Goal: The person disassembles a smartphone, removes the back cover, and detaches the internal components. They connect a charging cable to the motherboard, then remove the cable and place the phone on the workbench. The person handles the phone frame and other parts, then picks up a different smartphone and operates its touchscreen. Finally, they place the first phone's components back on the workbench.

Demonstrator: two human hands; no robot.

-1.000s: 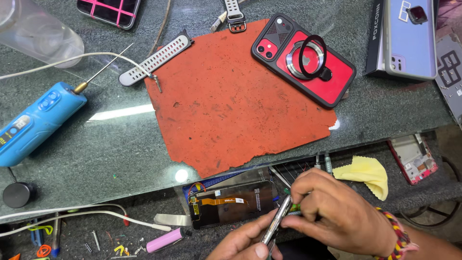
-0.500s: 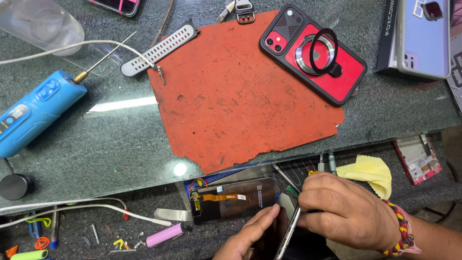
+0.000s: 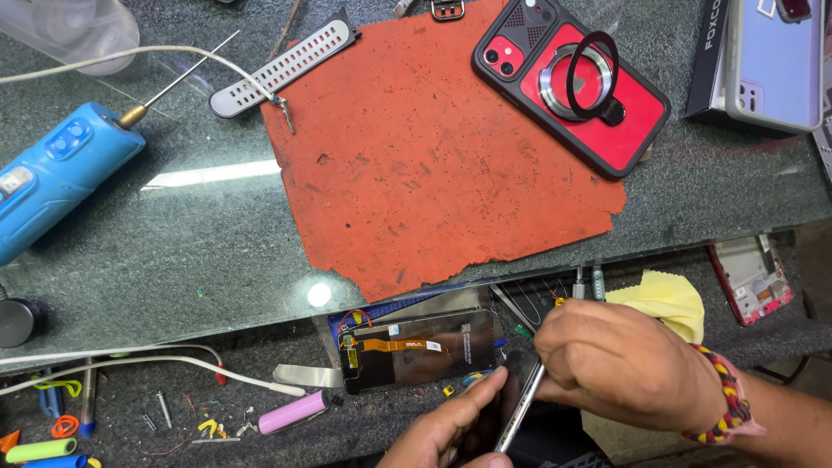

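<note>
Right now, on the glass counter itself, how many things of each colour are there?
Red: 2, the work mat and the phone case.
Blue: 1, the rotary tool.
Grey: 1, the watch strap.
Lilac: 1, the phone.
Total: 5.

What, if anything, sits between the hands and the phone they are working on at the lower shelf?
Nothing visible does. The left hand and right hand both touch the thin phone, held edge-on between them. The opened screen panel lies just beside them on the lower shelf, not between.
</note>
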